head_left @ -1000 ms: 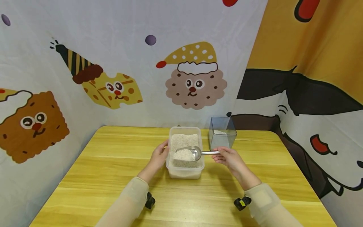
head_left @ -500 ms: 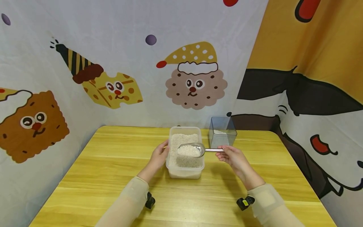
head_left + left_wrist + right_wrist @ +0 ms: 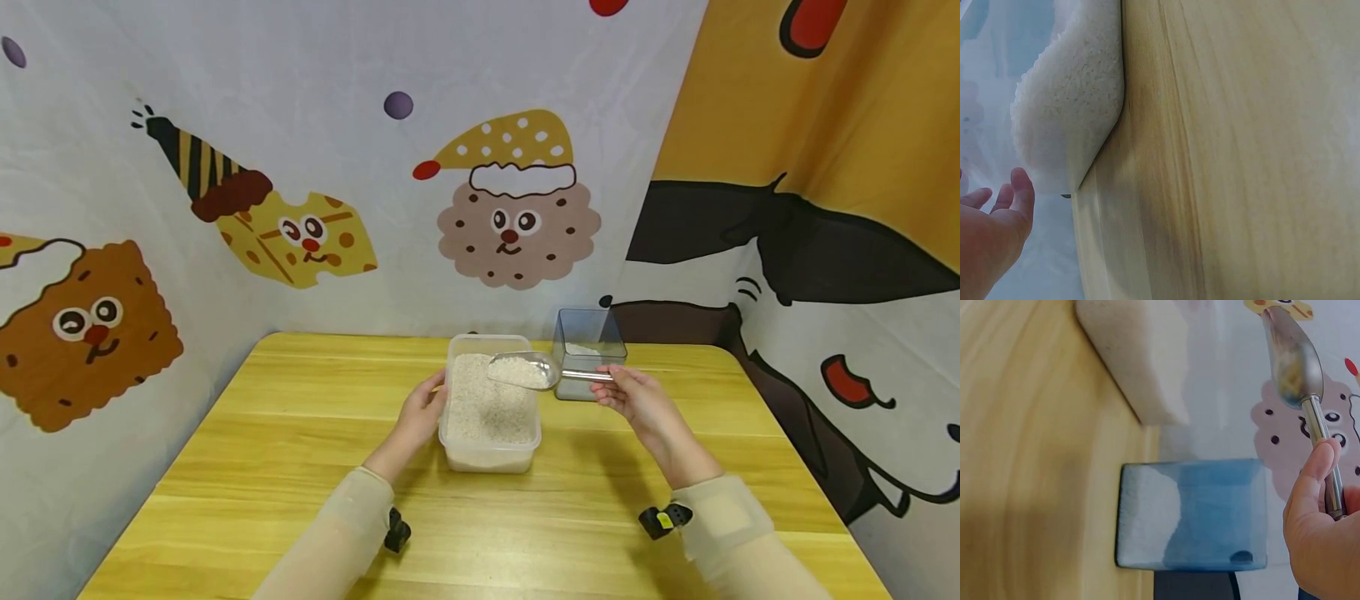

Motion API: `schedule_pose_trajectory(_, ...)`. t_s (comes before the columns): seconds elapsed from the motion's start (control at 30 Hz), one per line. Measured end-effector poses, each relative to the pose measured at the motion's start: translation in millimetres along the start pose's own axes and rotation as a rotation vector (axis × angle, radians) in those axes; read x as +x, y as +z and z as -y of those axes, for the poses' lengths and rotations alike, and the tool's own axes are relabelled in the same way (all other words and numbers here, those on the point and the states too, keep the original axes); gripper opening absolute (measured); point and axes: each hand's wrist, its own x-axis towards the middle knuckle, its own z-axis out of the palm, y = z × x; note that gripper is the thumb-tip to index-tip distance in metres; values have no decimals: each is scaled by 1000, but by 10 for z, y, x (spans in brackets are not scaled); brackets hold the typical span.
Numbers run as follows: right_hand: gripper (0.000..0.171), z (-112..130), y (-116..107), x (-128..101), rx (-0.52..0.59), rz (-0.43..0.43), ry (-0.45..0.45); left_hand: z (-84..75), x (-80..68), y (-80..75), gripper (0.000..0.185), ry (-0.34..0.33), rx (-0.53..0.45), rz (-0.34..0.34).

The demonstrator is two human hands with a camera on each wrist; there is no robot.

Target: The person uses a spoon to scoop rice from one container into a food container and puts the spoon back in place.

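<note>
My right hand (image 3: 641, 404) pinches the handle of a metal scoop (image 3: 551, 371) between thumb and fingers. Loaded with white rice, the scoop hangs over the right side of a clear plastic container (image 3: 489, 460) that holds much more rice (image 3: 491, 408). At that container's left wall, my left hand (image 3: 418, 412) touches with relaxed fingers, also seen from the side in the left wrist view. Behind and right stands a blue-tinted square canister (image 3: 1222, 515) with some rice in its bottom. In the right wrist view the scoop is seen from underneath, so its load is hidden there.
Both containers stand on a wooden table (image 3: 300, 467). Just behind its back edge hangs a cloth (image 3: 337, 308) printed with cartoon figures. A small black camera (image 3: 666, 520) sits at the right wrist, and another (image 3: 397, 530) at the left.
The right hand has lifted the loaded scoop and carried it right and back, toward the canister. The left hand and both containers have stayed where they were.
</note>
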Motion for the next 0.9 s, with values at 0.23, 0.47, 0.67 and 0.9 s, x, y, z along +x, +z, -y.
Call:
schedule_pose_trajectory(0.23, 27, 125, -106, -7, 114, -27, -50, 118, 51, 8, 46, -4, 18, -8)
schedule_pose_trajectory(0.47, 30, 204, -249, -15, 176, -51, -103, 105, 45, 10, 47, -16, 14, -12)
schedule_pose_trajectory(0.67, 31, 226, -384, -21, 210, -75, -151, 117, 59, 13, 46, -10, 3, -10)
schedule_pose_trajectory(0.9, 27, 195, -527, -50, 233, -196, -154, 99, 45, 16, 46, -15, 4, -12)
